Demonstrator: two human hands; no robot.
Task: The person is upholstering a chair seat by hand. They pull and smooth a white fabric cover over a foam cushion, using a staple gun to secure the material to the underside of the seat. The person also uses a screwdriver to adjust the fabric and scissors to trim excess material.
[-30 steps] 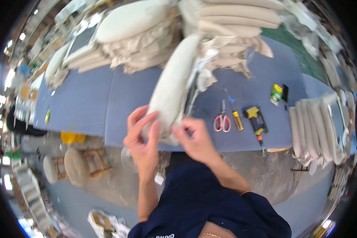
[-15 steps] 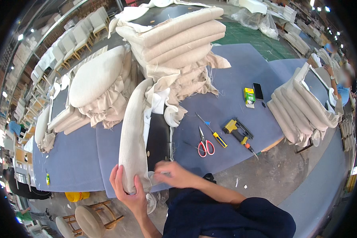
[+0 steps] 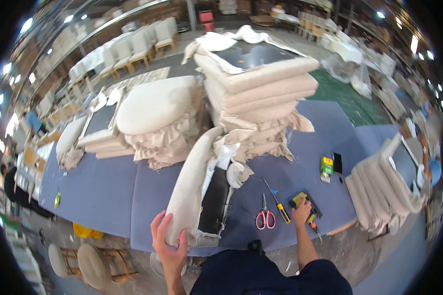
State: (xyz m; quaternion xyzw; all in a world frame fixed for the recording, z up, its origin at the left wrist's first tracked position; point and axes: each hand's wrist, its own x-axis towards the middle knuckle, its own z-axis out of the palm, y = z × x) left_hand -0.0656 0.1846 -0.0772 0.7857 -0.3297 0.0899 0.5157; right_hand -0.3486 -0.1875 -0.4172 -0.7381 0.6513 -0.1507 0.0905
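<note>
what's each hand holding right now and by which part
Left hand grips the near lower end of the upright beige cushion. Right hand is on the yellow-and-black power tool on the table; grip unclear.

Head camera looks steeply down over the blue worktable (image 3: 108, 196).

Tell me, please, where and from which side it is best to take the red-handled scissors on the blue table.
Take the red-handled scissors by the red loops, coming from the near table edge. They lie flat with the handles toward the person and the blades pointing away, free between the upholstered seat cushion and the right hand on the yellow tool.
</note>
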